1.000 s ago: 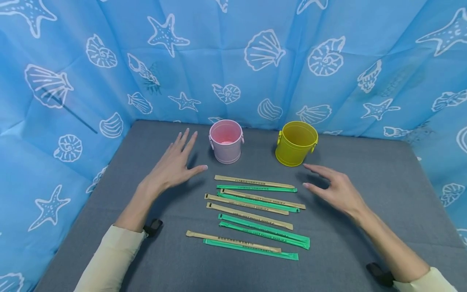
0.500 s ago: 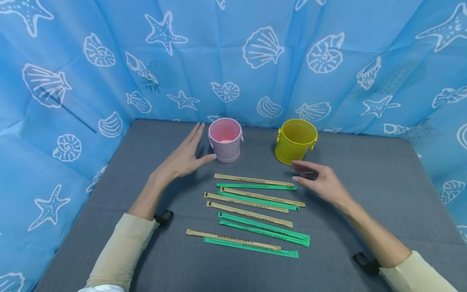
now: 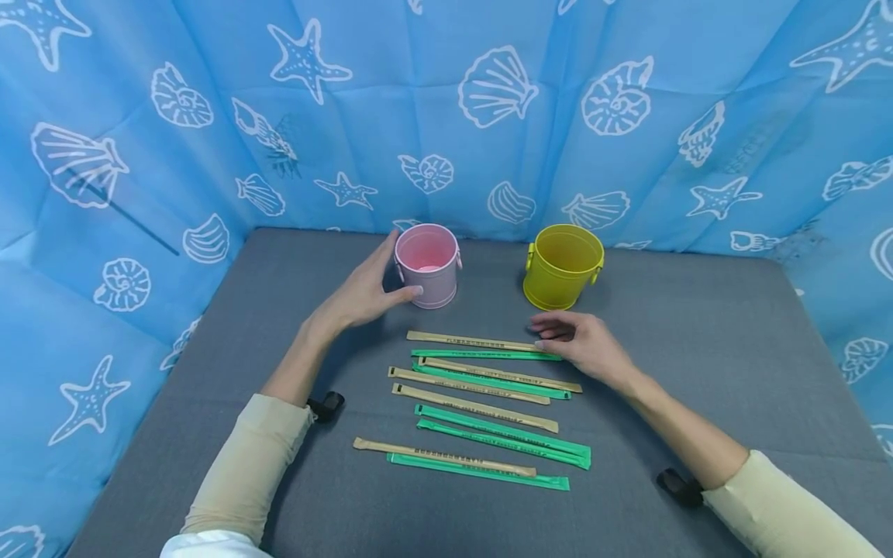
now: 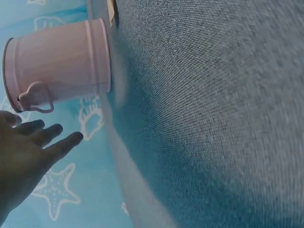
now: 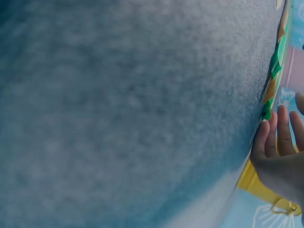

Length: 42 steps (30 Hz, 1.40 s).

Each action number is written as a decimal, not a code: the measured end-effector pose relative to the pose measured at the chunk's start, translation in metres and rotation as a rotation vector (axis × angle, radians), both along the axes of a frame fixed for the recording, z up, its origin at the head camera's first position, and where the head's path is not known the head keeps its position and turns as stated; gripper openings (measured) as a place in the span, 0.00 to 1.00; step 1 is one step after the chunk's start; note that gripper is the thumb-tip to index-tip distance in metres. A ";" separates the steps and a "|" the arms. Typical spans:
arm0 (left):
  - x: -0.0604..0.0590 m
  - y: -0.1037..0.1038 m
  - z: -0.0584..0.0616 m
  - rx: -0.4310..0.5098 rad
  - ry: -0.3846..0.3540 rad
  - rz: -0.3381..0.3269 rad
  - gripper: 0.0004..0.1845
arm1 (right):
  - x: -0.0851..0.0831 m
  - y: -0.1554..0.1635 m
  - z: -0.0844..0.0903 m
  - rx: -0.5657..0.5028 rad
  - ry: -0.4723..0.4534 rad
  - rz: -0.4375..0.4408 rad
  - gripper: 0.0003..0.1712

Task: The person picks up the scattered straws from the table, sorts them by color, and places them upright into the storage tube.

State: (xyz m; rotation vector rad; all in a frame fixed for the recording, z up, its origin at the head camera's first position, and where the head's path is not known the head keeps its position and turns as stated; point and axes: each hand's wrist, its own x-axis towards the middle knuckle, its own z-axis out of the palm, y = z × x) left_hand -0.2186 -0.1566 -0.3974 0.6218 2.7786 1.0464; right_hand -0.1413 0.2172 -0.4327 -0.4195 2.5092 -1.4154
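Note:
My left hand (image 3: 357, 294) is beside the small pink bucket (image 3: 434, 288), thumb in front of its wall and fingers extended along its left side. In the left wrist view those fingers are spread near the bucket's handle (image 4: 37, 97), a gap showing between. My right hand (image 3: 591, 350) hovers low at the right end of the farthest tan wrapped straw (image 3: 456, 339), its thumb tip overlapping that end and the fingers loosely bent. Just below that straw lies a green wrapped straw (image 3: 481, 355). Both hands hold nothing.
A yellow bucket (image 3: 554, 288) stands behind my right hand. Several more tan and green wrapped straws, such as one tan straw (image 3: 474, 408) and one green straw (image 3: 481, 472), lie in rows on the grey tabletop (image 3: 335, 504). A blue seashell-print curtain (image 3: 488, 155) surrounds the table.
My left hand has moved right, up to the pink bucket. My right hand has moved left and come down from beside the yellow bucket to the farthest straw's end. Buckets and straws have stayed put.

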 end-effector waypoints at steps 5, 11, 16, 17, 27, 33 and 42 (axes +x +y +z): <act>-0.006 0.004 0.001 0.055 -0.029 0.002 0.58 | -0.003 -0.005 -0.003 0.027 0.013 0.020 0.21; -0.010 0.008 0.000 0.120 -0.070 0.017 0.57 | -0.006 -0.011 -0.006 0.069 0.003 0.025 0.21; -0.013 0.013 -0.002 0.188 -0.069 0.035 0.54 | -0.003 -0.017 -0.007 0.125 0.016 -0.010 0.18; -0.013 0.014 -0.003 0.202 -0.067 0.041 0.54 | -0.002 -0.018 -0.008 0.131 0.024 -0.016 0.18; -0.014 0.017 -0.008 0.263 -0.065 0.092 0.50 | 0.001 -0.033 -0.019 0.188 0.191 -0.061 0.13; -0.014 0.017 -0.009 0.274 -0.076 0.115 0.49 | 0.003 -0.037 -0.024 0.212 0.247 -0.098 0.13; -0.017 0.021 -0.007 0.259 -0.128 0.088 0.49 | 0.006 -0.036 -0.027 0.198 0.289 -0.141 0.08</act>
